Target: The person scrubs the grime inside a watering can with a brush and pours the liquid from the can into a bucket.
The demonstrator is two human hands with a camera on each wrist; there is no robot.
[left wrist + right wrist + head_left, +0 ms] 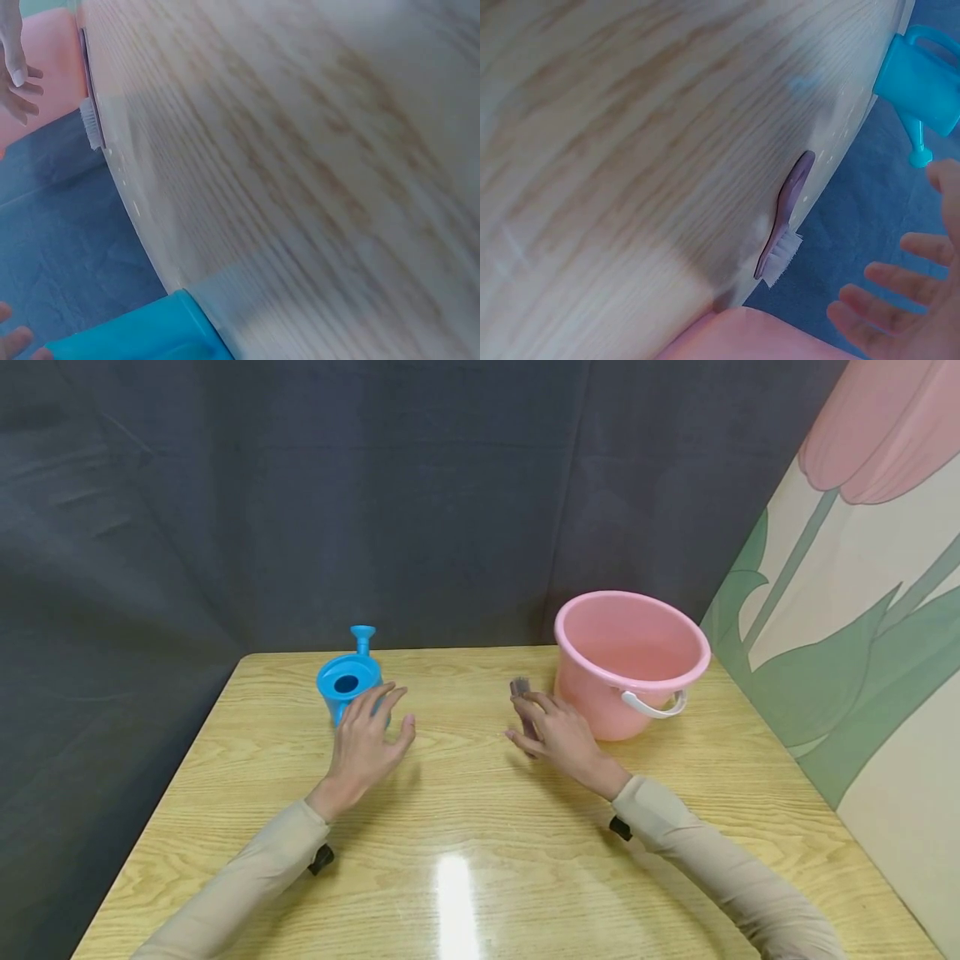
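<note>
A blue watering can (pixel 330 692) stands toward the back left of the table, its spout pointing away. My left hand (pixel 364 747) hovers at its near right side with fingers spread, overlapping the can in the head view. My right hand (pixel 561 737) is held above a scrubbing brush (pixel 521 686) and hides part of it. In the right wrist view the purple-handled brush (pixel 795 184) lies on the table, white bristles upward. The loosely spread fingers (pixel 904 283) there stay apart from it and hold nothing.
A pink bucket (pixel 594 706) with a white handle (pixel 654 707) stands just right of the brush. The wooden table (pixel 465 802) ends at a dark curtain (pixel 405 510) behind. A wall with painted tulips (pixel 847 677) runs along the right side.
</note>
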